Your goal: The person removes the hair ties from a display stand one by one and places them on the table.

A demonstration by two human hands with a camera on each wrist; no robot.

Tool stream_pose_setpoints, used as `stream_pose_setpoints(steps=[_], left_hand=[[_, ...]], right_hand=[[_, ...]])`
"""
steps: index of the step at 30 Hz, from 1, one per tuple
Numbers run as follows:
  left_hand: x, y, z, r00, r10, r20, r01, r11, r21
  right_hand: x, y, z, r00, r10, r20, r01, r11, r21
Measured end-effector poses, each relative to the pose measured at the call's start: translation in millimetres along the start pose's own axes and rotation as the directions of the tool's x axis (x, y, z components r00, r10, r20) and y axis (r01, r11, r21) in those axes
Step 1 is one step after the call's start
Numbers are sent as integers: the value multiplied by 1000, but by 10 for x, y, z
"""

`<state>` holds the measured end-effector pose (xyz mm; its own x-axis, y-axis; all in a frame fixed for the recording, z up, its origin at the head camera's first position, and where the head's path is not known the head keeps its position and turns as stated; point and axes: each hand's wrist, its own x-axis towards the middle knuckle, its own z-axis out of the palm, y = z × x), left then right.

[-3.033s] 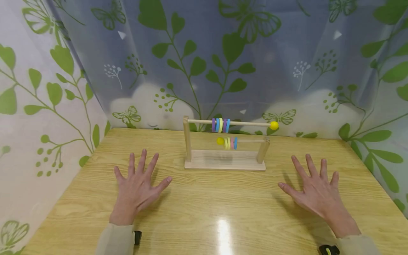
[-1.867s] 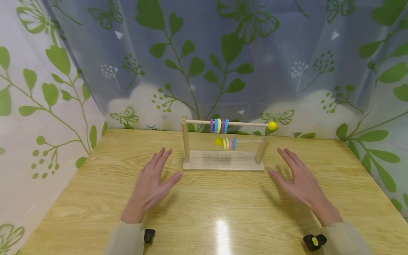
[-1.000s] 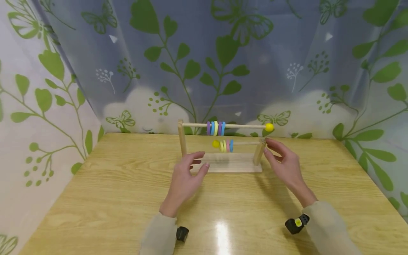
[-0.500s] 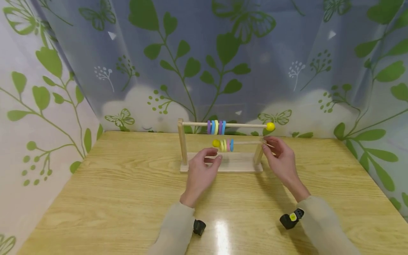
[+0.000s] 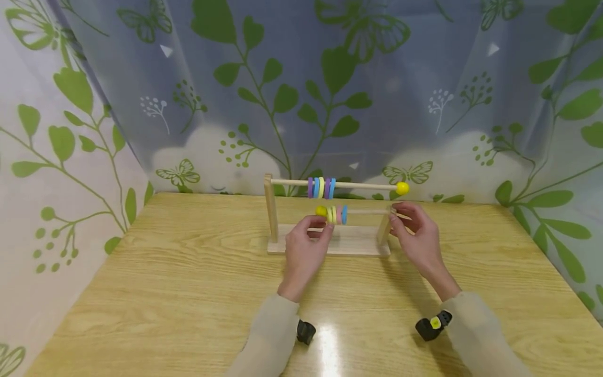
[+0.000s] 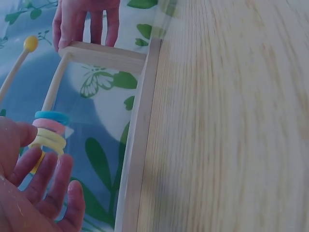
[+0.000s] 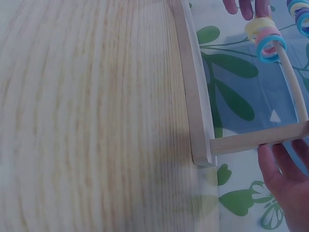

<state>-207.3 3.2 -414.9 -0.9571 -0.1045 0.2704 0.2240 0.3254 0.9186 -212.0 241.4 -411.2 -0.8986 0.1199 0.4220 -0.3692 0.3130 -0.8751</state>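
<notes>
A wooden rack [image 5: 330, 247] with two horizontal rods stands on the table. On the lower rod hang yellow, pink and blue rings; a yellow ball [image 5: 321, 210] caps its left end. My left hand [image 5: 306, 251] has thumb and fingertips at the yellow rings [image 6: 49, 138] beside that ball, fingers curled about them in the left wrist view. My right hand [image 5: 419, 238] grips the top of the short right post [image 5: 384, 229], thumb in front, fingers partly hidden behind. The upper rod carries purple, blue and yellow rings [image 5: 322, 188] and a yellow ball [image 5: 402, 188] at its right end.
The wood-grain table [image 5: 188, 293] spreads in front of and beside the rack. A leaf-patterned curtain [image 5: 292, 94] hangs close behind it and along both sides. The tall left post [image 5: 271, 209] stands just beyond my left hand.
Both hands came in from the sides, fingers spread at first. The right took hold of the short post; the left moved right and up to the lower rod's yellow rings. The rings stayed in place.
</notes>
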Motion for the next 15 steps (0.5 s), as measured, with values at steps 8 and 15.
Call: stream_pose_setpoints(steps=[8, 15], left_hand=[[-8, 15, 73, 997, -28, -79, 27, 1000, -11], [5, 10, 125, 992, -41, -116, 39, 999, -13]], right_hand=[[-4, -6, -3, 1000, 28, 5, -28, 1000, -2], [-8, -12, -8, 999, 40, 7, -40, 999, 6]])
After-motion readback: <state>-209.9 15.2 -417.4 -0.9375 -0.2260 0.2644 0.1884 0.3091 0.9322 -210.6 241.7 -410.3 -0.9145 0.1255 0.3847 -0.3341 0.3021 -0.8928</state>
